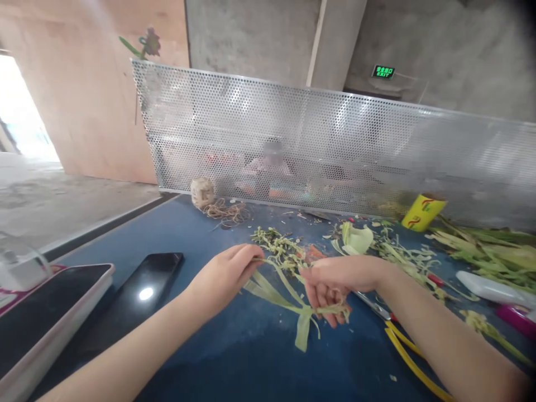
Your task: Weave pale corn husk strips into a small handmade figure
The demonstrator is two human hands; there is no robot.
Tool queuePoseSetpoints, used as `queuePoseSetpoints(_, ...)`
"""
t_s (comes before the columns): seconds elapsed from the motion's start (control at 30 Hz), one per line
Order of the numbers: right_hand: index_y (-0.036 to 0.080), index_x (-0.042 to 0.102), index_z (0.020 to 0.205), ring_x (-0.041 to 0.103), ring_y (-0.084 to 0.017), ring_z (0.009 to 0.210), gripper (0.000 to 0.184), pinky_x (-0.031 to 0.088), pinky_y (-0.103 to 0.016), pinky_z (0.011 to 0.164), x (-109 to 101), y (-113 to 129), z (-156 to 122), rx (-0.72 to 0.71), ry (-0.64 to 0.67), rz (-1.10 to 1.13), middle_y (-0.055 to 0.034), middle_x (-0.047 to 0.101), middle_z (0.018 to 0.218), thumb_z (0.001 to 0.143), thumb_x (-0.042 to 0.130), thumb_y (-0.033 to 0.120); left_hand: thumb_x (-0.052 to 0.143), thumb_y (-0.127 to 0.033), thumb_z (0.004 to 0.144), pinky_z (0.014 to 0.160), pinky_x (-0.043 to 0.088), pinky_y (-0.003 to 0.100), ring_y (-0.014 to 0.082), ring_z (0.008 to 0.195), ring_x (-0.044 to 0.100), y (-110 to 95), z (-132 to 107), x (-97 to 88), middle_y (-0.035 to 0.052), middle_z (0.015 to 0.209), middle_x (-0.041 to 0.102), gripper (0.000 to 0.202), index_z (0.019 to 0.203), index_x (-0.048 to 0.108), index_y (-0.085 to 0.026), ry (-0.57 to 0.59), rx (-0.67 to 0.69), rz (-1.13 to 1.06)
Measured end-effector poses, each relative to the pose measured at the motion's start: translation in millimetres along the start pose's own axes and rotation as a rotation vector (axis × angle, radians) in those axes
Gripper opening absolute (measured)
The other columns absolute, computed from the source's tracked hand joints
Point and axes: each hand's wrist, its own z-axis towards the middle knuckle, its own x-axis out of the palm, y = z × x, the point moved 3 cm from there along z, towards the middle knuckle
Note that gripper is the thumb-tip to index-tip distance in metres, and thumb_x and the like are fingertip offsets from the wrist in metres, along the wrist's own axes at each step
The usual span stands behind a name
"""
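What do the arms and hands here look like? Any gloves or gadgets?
The left forearm and right forearm are bare, no sleeves in view; the left hand and right hand wear no gloves. No watch or cable shows on them.

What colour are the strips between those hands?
Pale green; the strips show in the head view, the only one.

Craft workshop, as indicated by a bare grey concrete wall (259, 33), an illuminated green exit sign (382, 71), a perforated silvery metal partition (243, 106), and a blue flat-topped worktable (201, 368) bearing scattered pale-green plant scraps (402, 254) and a yellow-handled metal hand tool (407, 356).
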Motion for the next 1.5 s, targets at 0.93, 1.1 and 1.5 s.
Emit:
queuePoseSetpoints(0.93,0.019,0.044,0.1,0.051,-0.01,0.047,0.025,0.042,-0.025,0.051,28.6,6.4,38.0,-0.58,-0.708,0.169,0.0038,0.054,0.057,0.078,0.047,0.03,0.053,-0.033,0.079,0.08,0.043,0.034,0.0203,0.089,0.06,11.5,-10.8,39.7,0.0116,0.105,0.06,0.023,0.094,0.054,-0.016,0.11,-0.807,-1.702)
queuePoseSetpoints(1.1,0.025,0.044,0.105,0.057,-0.014,0.056,0.028,0.044,-0.028,0.058,28.8,-8.4,37.9,-0.484,-0.765,0.007,0.0031,0.059,0.062,0.077,0.048,0.029,0.053,-0.026,0.08,0.082,0.045,0.035,0.0206,0.088,0.062,9.8,-8.3,39.0,0.0132,0.104,0.061,0.02,0.094,0.055,-0.012,0.073,-0.752,-1.727)
queuePoseSetpoints(1.5,0.018,0.052,0.091,0.062,-0.017,0.075,0.03,0.044,-0.025,0.059,34.2,-8.8,46.9,-0.508,-0.53,0.426,-0.0037,0.065,0.075,0.072,0.056,0.04,0.06,-0.028,0.073,0.069,0.048,0.027,0.0151,0.069,0.063,6.0,-1.5,38.6,0.0047,0.075,0.068,0.019,0.084,0.059,-0.013,-0.097,-0.614,-1.282)
